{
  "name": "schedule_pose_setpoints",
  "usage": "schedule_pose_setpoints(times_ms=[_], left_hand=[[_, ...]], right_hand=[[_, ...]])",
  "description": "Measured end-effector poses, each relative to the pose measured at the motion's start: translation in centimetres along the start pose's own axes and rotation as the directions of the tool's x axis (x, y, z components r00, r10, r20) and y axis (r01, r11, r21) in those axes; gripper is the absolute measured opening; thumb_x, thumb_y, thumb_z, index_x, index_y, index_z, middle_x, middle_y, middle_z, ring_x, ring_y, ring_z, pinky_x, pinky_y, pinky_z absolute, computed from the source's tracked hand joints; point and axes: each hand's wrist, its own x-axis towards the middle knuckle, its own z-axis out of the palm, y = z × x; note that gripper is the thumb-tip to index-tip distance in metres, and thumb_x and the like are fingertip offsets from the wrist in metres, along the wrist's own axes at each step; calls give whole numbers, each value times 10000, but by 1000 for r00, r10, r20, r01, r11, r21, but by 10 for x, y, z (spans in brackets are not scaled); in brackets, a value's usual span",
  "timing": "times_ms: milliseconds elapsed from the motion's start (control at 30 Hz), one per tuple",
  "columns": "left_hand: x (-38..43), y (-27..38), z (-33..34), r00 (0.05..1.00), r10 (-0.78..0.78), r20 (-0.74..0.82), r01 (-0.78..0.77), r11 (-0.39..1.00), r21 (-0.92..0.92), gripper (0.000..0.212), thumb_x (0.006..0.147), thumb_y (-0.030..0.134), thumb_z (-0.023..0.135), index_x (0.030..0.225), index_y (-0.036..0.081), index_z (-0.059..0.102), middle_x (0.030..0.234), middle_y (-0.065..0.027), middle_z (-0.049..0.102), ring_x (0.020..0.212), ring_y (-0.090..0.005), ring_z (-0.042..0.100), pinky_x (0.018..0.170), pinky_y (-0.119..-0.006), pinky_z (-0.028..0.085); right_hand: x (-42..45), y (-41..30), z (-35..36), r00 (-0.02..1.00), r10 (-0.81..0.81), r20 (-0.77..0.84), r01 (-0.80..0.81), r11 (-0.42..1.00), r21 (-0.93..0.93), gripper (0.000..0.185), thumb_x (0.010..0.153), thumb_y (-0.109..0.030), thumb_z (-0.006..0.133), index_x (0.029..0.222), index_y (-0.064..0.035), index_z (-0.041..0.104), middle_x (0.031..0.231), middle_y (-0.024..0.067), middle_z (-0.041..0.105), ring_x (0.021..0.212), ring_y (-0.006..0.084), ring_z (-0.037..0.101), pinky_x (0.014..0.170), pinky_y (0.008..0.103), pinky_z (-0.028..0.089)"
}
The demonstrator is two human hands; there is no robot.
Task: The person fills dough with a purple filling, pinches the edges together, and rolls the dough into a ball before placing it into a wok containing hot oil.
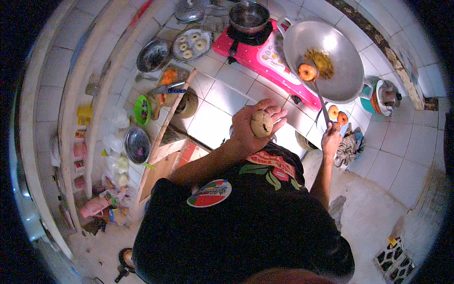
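Observation:
A pale, ring-shaped piece of dough (261, 124) rests on the palm and fingers of my left hand (250, 127), in front of my body. My right hand (331, 136) grips the long handle of a metal ladle (321, 97). The ladle's head is inside a large metal wok (342, 56) with brown oil (321, 62) at its bottom. A browned doughnut (306, 72) sits on the ladle near the wok's near left side. Several fried doughnuts (333, 112) lie on a light plate below the wok, beside my right hand.
A pink gas stove (244, 69) carries the wok and a dark pot (249, 17). Farther left are a tray (173, 49) of raw dough rings, a dark pan (153, 55), a knife (170, 88) and a green bowl (142, 110). A crumpled cloth (349, 145) lies near my right wrist.

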Motion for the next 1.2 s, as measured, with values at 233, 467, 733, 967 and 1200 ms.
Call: schedule_pose_setpoints(times_ms=[233, 467, 733, 967, 1200], left_hand=[[-11, -6, 13, 999, 35, -20, -34, 998, 59, 329, 807, 284, 539, 1045, 60, 576, 1003, -108, 608, 1131, -318, 509, 1023, -446, 363], [-5, -17, -1, 987, 45, 154, -49, 998, 25, 342, 766, 313, 574, 1017, 81, 580, 960, -80, 614, 1082, -290, 529, 982, -419, 394], [-2, -23, -6, 973, 38, 227, -40, 999, 4, 328, 766, 318, 579, 1005, 94, 581, 915, -74, 610, 1077, -290, 527, 980, -412, 395], [-6, -31, -1, 989, 64, 130, -67, 998, 18, 287, 779, 304, 574, 981, 100, 587, 905, -70, 604, 1056, -286, 542, 962, -412, 407], [-3, -34, -5, 966, 216, 141, -258, 780, 570, 284, 797, 299, 557, 998, 102, 594, 924, -69, 594, 1033, -278, 559, 932, -416, 442]], right_hand=[[4, 17, 7, 995, -87, -43, 88, 996, 19, 236, 950, -225, 472, 991, -30, 599, 844, 226, 631, 741, 412, 619, 642, 478, 465], [11, 25, 4, 990, -136, -46, 136, 991, 5, 195, 955, -214, 471, 1001, -57, 578, 731, 227, 615, 637, 417, 591, 580, 498, 438], [13, 31, -1, 984, -166, -62, 168, 985, 28, 180, 959, -218, 461, 1013, -75, 558, 644, 225, 590, 581, 417, 575, 531, 507, 414], [13, 28, -11, 998, -66, -15, 66, 998, -14, 236, 959, -243, 456, 996, -58, 596, 635, 230, 586, 588, 409, 588, 554, 501, 436], [17, 21, -12, 997, -57, -46, 58, 998, 34, 251, 946, -233, 470, 963, -42, 633, 703, 241, 604, 657, 413, 608, 590, 495, 453]])
